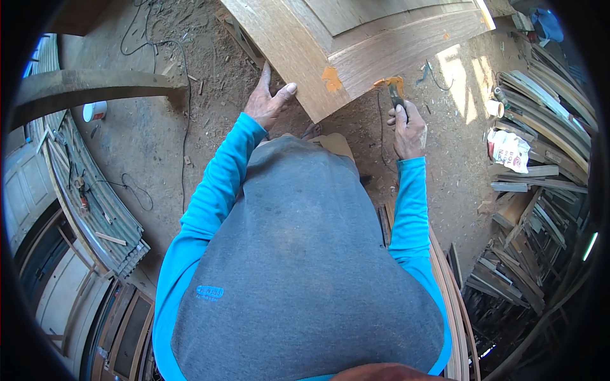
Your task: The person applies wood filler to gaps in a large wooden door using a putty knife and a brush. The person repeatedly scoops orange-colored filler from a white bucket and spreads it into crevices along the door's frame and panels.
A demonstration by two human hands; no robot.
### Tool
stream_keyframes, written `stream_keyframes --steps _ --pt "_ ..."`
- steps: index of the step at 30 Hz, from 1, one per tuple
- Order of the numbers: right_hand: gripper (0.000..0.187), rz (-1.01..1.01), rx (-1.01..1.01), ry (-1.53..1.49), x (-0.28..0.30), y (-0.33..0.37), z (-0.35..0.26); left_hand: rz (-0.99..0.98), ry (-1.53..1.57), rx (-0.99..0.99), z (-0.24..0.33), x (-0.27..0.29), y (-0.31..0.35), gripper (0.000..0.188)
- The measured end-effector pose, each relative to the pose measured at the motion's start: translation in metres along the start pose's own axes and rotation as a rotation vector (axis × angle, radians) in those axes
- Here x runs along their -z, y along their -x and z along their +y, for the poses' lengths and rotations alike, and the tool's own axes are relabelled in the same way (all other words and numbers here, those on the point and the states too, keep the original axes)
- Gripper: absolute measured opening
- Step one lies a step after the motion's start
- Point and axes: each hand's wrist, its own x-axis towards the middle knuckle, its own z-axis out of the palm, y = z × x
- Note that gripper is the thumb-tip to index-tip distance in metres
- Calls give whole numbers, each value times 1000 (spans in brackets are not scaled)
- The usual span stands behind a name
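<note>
A wooden panel door (286, 47) reaches in from the top of the view, one corner pointing toward me. Orange filler patches (331, 79) mark its face near that corner and along its right-hand edge. My left hand (268, 105) rests at the door's left edge, thumb stretched out and fingers partly hidden behind the wood. In my right hand (408, 129) is a putty knife (395, 93), its blade coated with orange filler and close to the door's lower edge. Whether the blade touches the wood I cannot tell.
Stacked boards and offcuts (540, 127) line the right side, with a white plastic bag (508, 151) on them. Leftward lie a curved wooden beam (95, 89), a white tub (94, 112) and corrugated sheets (101, 209). Dark cables (185, 127) cross the dusty floor.
</note>
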Motion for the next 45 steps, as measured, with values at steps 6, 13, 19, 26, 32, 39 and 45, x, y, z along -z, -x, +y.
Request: stream_keyframes --steps 6,13,19,26,32,39,45 --pt "20 -68 54 -57 -2 6 3 36 -6 68 4 -1 2 110" --pt "20 -240 137 -125 -5 8 -19 79 66 81 5 -5 4 110" --pt "29 -262 406 40 -35 -19 -40 79 81 92 -2 -4 3 112" --pt "41 -213 524 368 -50 -22 -81 -25 -66 -11 -8 10 -10 108" --pt "43 -320 535 763 -42 -4 -103 -137 -77 -66 -1 19 -17 107" --pt "39 -380 484 795 -50 -7 -123 -179 -122 -77 -8 28 -23 107" --pt "39 -340 511 683 -64 -18 -124 -192 -138 -96 -10 31 -25 106"
